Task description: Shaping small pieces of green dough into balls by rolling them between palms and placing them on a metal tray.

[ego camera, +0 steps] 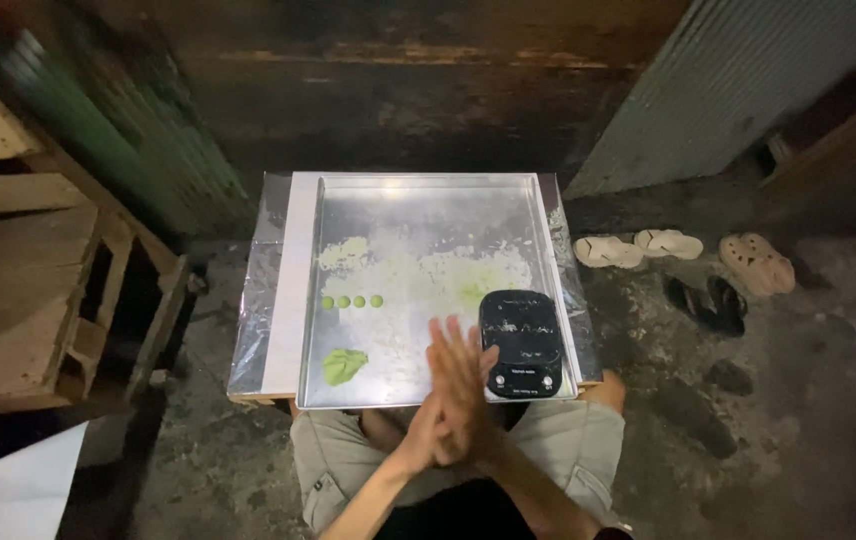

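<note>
The left hand (435, 425) and right hand (470, 385) press flat together, palm to palm, over the near edge of the floured metal tray (418, 195), as if rolling dough, with four green balls (351, 301) lined up beside a green lump (344, 365).

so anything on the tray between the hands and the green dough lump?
Nothing visible. The pressed-together hands sit at the near edge of the metal tray; the green dough lump lies to their left across bare floury metal. The black scale is on their other side.
</note>
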